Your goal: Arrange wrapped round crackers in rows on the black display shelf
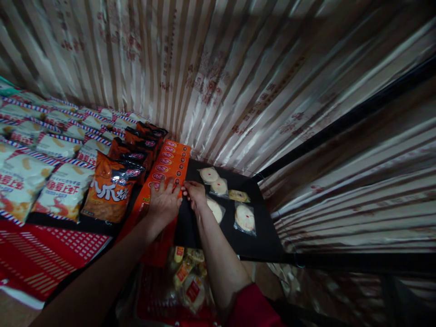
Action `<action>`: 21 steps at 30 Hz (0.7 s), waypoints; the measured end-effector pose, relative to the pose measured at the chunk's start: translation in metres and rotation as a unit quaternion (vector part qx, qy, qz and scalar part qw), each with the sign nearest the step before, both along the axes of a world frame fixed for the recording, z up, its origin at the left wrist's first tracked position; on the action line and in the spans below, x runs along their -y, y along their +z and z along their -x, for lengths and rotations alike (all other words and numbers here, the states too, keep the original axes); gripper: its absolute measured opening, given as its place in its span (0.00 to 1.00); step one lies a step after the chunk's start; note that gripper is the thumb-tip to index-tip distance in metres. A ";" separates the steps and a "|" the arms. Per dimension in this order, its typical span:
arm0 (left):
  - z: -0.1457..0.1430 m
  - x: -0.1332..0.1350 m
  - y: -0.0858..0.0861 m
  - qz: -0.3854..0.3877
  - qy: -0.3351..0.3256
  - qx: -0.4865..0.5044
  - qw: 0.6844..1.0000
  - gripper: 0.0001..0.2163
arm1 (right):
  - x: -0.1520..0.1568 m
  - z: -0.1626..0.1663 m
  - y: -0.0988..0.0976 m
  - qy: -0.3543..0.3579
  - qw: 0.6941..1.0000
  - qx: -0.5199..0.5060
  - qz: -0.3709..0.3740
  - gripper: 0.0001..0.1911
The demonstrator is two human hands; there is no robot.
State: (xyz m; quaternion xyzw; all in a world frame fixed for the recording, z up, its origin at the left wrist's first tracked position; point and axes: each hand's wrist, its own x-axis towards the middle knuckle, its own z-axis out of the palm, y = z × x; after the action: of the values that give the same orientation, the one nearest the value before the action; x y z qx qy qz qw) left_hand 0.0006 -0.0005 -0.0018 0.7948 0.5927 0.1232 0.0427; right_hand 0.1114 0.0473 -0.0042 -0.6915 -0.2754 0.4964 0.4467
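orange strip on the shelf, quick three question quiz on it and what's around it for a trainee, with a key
1. Which of the person's hands is spread over the strip?
2. True or false: the strip lies between the orange bags and the white cakes.
3. What colour is the shelf under the cakes?
a) red
b) black
c) white

Key
1. The left hand.
2. True.
3. b) black.
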 end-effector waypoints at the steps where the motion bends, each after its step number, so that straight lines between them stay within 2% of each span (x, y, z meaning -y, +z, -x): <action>1: 0.000 0.000 0.000 0.001 0.000 0.000 1.000 0.21 | -0.001 0.000 -0.003 -0.003 1.000 0.009 -0.001 0.05; 6: 0.000 0.001 0.001 0.002 0.003 -0.001 1.000 0.21 | -0.004 0.000 -0.010 -0.009 0.999 0.046 0.002 0.04; 16: 0.001 0.004 0.002 -0.014 0.002 0.011 1.000 0.23 | -0.006 0.000 -0.008 -0.017 0.999 0.034 0.003 0.05; 21: 0.004 0.017 0.009 -0.014 -0.019 -0.015 1.000 0.21 | -0.005 0.001 -0.009 -0.019 1.000 0.023 -0.009 0.05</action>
State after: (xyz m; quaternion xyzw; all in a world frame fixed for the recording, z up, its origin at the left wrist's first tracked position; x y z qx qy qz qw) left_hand -0.0032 -0.0174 0.0071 0.8083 0.5761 0.1188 0.0245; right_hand 0.1105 0.0523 -0.0128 -0.7039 -0.2773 0.4690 0.4557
